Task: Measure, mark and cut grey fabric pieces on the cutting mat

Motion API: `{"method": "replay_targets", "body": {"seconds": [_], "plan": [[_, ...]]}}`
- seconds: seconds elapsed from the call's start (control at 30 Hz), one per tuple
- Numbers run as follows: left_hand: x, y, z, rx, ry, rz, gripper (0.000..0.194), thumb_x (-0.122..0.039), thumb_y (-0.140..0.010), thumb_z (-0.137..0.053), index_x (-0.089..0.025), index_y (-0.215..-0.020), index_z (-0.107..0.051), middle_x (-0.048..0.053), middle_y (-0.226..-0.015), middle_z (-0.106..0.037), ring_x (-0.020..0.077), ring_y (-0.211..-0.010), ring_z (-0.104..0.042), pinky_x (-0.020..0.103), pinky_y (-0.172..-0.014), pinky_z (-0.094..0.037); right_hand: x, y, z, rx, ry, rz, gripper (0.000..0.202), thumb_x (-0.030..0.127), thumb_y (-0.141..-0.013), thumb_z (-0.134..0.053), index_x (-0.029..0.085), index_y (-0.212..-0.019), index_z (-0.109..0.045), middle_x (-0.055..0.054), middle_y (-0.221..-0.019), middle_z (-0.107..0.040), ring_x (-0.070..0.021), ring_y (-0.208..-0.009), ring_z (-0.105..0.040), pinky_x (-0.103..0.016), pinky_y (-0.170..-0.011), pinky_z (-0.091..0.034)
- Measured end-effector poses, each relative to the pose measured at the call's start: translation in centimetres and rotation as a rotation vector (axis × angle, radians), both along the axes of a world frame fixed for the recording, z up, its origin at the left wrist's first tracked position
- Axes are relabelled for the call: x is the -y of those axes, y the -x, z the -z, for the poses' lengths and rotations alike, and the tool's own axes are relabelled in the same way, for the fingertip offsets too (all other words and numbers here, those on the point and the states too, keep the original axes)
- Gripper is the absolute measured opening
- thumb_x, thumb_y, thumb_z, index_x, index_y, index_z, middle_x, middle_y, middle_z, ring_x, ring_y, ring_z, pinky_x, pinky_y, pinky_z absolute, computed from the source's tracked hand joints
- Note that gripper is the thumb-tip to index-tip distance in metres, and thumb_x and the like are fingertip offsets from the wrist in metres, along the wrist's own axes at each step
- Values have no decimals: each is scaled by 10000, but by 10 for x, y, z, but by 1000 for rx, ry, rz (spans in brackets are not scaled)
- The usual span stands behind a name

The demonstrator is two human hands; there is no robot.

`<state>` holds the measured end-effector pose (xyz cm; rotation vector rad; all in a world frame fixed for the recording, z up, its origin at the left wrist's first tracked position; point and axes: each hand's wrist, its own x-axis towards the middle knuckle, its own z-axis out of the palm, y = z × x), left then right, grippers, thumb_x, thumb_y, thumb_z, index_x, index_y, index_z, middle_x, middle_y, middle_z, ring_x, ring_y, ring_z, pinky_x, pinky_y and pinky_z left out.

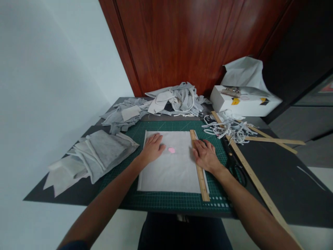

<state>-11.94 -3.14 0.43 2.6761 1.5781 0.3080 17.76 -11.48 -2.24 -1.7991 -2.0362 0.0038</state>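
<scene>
A rectangular piece of white fabric [169, 173] lies flat, its left and right edges folded in narrow strips. My left hand [153, 147] rests palm down on the fabric's upper left part, fingers stretched out. Along the right edge lies a wooden ruler [202, 184], slightly slanted. My right hand [205, 154] presses down on the ruler's upper half, its fingers extended over the wood. Between my hands, a small pink piece of tailor's chalk [171, 150] lies on the fabric. Black-handled scissors [237, 170] are just right of my right hand, partly hidden by my forearm.
A green cutting mat [171, 201] lies under the fabric. Folded pale fabric pieces [101, 152] are at left, heaped scraps [179, 99] behind. Tangled cords [231, 128], a long wooden ruler [249, 170], crossed wooden strips [275, 140] and a white box [249, 104] stand right.
</scene>
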Motion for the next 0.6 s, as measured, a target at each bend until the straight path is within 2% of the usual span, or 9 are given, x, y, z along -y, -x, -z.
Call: {"method": "replay_targets", "body": {"seconds": [0.17, 0.3, 0.6], "plan": [[-6, 19, 8, -55, -20, -11, 559, -423, -1050, -446, -150, -1535, -498, 186, -1664, -436, 329, -1548, -398, 532, -1269, -320, 7, 13, -4, 107, -23, 10, 520, 396, -1035, -435, 238, -1506, -589, -152, -1492, -586, -416, -1402, -412, -645, -1120, -390], [-7, 18, 10, -93, -11, -17, 562, -480, -1069, -398, -223, -1561, -484, 141, -1689, -412, 343, -1561, -363, 569, -1262, -298, 5, 14, -5, 156, 3, 48, 513, 400, -1025, -435, 285, -1497, -601, -139, -1515, -562, -428, -1417, -399, -670, -1113, -384], [-36, 9, 8, -92, 3, -5, 577, -494, -1071, -375, -231, -1575, -473, 137, -1700, -392, 346, -1570, -340, 584, -1267, -280, -18, 6, 1, 146, 29, 113, 523, 385, -1003, -475, 341, -1510, -591, -99, -1535, -562, -430, -1435, -405, -666, -1102, -403]]}}
